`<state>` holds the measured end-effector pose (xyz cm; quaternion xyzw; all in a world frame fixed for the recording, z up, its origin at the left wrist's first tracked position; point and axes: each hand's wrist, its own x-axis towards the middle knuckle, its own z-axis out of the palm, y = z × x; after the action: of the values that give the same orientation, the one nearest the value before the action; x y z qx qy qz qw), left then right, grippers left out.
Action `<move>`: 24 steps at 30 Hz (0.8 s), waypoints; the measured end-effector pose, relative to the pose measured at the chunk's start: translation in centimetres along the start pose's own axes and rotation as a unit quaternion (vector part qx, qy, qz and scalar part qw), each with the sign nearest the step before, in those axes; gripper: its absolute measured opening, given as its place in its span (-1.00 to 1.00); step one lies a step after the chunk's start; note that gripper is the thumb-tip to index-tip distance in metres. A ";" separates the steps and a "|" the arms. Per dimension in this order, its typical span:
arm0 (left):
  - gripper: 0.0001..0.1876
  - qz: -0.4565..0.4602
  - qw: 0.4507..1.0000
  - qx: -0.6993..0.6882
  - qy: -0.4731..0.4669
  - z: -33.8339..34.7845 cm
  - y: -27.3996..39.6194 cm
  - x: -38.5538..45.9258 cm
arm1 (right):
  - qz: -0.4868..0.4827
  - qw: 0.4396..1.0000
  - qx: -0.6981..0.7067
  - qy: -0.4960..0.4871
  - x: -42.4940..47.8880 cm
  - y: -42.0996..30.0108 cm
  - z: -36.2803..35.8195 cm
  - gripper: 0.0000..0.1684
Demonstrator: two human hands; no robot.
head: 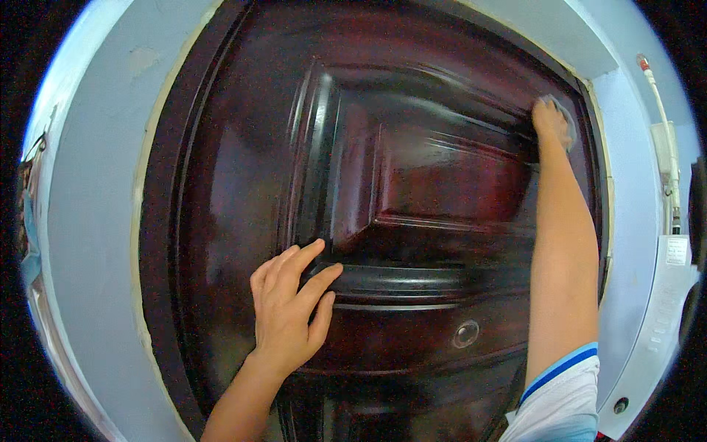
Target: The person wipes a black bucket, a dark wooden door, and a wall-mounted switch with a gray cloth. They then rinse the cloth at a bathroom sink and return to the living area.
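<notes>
A dark reddish-brown panelled door (442, 188) with a glossy finish fills the middle of the view. My left hand (290, 306) rests with fingers apart on the lower-left corner of the raised moulding (403, 284) and holds nothing. Up at the door's right side, my right hand (550, 122) presses a pale, thin cloth (569, 119) against the surface. Part of the cloth is hidden behind my fingers. Below the moulding sits a small round peephole (465, 333).
Light-coloured walls (94, 221) flank the dark door frame (165, 221). On the right wall a white pipe with a red tip (663, 110) runs down to a white wall-mounted unit (646, 331) bearing a label with writing. Some blue fabric (30, 237) shows at the far left.
</notes>
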<state>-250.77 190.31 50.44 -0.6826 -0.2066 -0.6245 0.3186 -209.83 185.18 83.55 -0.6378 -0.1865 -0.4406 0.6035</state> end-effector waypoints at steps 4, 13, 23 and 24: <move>-0.67 -0.008 1.000 -0.001 -0.005 0.2 0.0 -0.1 | -0.196 0.979 0.061 -0.011 -5.5 -13.4 -2.7 -0.46; -0.71 -0.010 1.000 0.002 0.009 0.2 0.4 0.0 | -0.725 0.595 0.346 0.031 -29.8 -25.1 -3.7 -0.58; -0.73 0.001 1.000 -0.007 0.009 -1.2 0.5 0.1 | -0.327 0.930 0.109 0.131 -2.1 8.8 0.8 -0.47; -0.73 0.000 1.000 -0.008 0.011 -1.0 0.5 0.1 | -0.309 0.942 0.076 0.105 -2.0 8.6 0.1 -0.46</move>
<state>-251.13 189.29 50.43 -0.6780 -0.1979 -0.6340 0.3149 -204.24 184.11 76.80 -0.4514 -0.3429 -0.6545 0.5003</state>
